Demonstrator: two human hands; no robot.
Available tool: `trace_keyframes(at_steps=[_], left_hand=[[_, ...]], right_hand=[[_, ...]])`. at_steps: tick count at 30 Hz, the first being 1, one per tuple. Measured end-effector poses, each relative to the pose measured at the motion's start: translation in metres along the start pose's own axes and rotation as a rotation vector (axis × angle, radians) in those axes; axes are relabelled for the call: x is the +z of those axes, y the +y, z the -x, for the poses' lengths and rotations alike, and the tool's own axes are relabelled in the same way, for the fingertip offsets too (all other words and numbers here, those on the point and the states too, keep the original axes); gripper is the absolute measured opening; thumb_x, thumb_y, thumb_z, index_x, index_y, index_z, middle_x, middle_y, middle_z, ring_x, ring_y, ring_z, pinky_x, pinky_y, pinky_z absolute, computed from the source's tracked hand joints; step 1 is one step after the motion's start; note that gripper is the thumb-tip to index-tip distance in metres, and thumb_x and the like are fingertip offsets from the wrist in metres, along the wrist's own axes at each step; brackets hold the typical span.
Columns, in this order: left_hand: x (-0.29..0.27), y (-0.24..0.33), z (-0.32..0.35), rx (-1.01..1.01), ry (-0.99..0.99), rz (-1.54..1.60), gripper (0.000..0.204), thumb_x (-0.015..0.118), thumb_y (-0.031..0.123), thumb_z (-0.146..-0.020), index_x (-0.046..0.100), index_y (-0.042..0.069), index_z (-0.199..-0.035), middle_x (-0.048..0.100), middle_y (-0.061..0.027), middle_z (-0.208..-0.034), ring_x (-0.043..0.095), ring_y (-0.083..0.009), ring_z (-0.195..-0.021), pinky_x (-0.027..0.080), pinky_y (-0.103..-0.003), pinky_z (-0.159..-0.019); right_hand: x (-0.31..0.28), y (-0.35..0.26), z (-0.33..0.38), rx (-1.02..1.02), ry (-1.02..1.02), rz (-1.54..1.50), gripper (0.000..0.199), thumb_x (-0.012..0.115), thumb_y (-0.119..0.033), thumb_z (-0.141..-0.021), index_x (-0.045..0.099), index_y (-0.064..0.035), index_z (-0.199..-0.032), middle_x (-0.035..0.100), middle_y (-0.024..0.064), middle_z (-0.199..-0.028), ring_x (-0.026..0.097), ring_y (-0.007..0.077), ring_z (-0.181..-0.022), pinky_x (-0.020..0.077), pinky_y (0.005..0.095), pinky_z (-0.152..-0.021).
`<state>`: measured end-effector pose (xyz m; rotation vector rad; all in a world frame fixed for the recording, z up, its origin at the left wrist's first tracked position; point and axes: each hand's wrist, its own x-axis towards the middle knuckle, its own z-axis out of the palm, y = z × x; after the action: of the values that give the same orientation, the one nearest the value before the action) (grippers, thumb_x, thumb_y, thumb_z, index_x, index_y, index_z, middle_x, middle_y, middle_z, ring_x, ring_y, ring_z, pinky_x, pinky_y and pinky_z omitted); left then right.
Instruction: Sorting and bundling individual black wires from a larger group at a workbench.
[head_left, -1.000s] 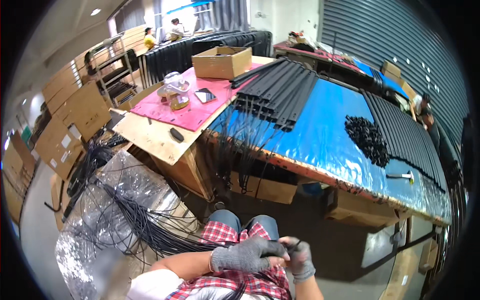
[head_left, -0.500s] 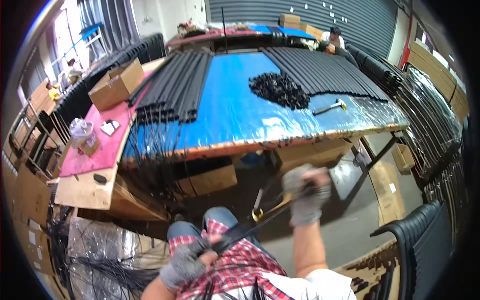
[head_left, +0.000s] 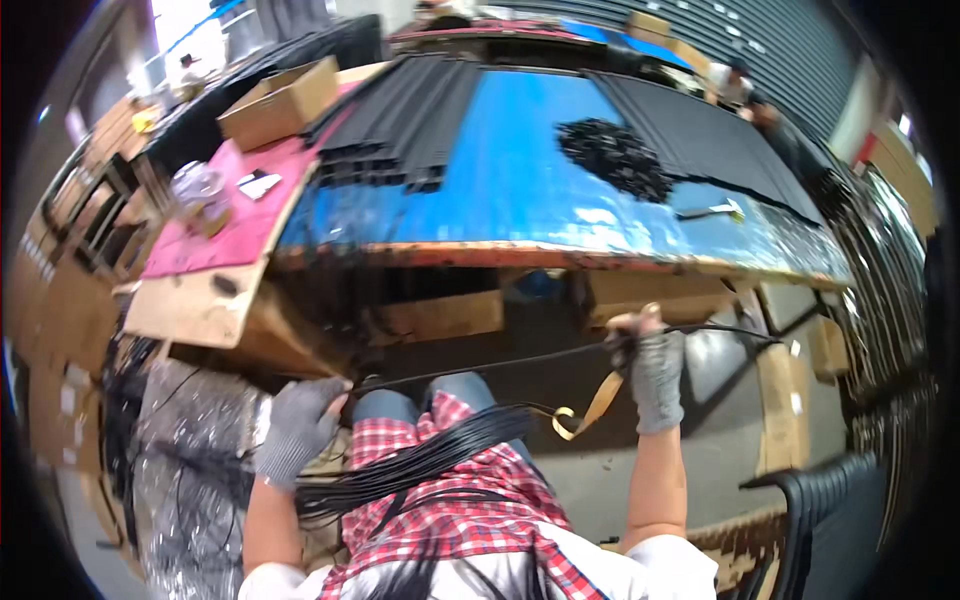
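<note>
Behind the hands stands a blue-covered table (head_left: 510, 120), with long black bars (head_left: 400, 120) at its left and a heap of small black parts (head_left: 610, 155) farther right. In front of its near edge, a thin black cord (head_left: 480, 367) spans the gap between the gloved left hand (head_left: 298, 425) and the gloved right hand (head_left: 655, 375), its long axis running sideways and rising slightly rightward. Both hands' fingers look clamped on the cord, which extends past the right hand. Below it, a bundle of black cords (head_left: 430, 465) slants across the checked apron (head_left: 490, 500), nearer the left hand. A tan strip (head_left: 600, 400) hangs just below the right fingers; whether they hold it, I cannot tell.
</note>
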<state>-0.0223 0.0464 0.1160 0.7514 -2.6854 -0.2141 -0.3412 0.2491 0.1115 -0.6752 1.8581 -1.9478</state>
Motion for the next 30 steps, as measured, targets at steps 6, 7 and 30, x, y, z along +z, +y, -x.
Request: trace_keyframes(at_steps=[6,7,30], left_hand=[[0.041,0.065,-0.041,0.239,0.054,0.451,0.051,0.069,0.030,-0.063,0.055,0.000,-0.102,0.057,-0.0185,-0.093,0.055,-0.0328,-0.087,0.044,-0.037,-0.075],[0.044,0.079,-0.042,0.158,0.043,0.604,0.045,0.066,0.028,-0.068,0.055,0.000,-0.102,0.057,-0.0183,-0.092,0.056,-0.0300,-0.085,0.044,-0.035,-0.074],[0.028,0.078,-0.076,-0.385,-0.076,1.444,0.030,0.051,0.026,-0.085,0.056,0.001,-0.099,0.046,0.0053,-0.060,0.040,-0.0015,-0.052,0.034,-0.018,-0.048]], right_hand=[[0.103,0.005,0.033,0.057,-0.509,0.079,0.050,0.041,-0.043,-0.088,0.062,0.0007,-0.073,0.055,0.0032,-0.057,0.047,0.0083,-0.049,0.0374,0.0219,-0.048],[0.113,-0.001,0.038,0.066,-0.538,0.052,0.049,0.042,-0.041,-0.088,0.062,0.0014,-0.073,0.056,0.0035,-0.058,0.049,0.0084,-0.051,0.0389,0.0218,-0.050],[0.124,-0.016,-0.006,0.090,-0.723,-0.169,0.048,0.042,-0.043,-0.087,0.061,-0.0004,-0.098,0.058,0.0084,-0.096,0.053,0.0155,-0.088,0.0382,0.0252,-0.082]])
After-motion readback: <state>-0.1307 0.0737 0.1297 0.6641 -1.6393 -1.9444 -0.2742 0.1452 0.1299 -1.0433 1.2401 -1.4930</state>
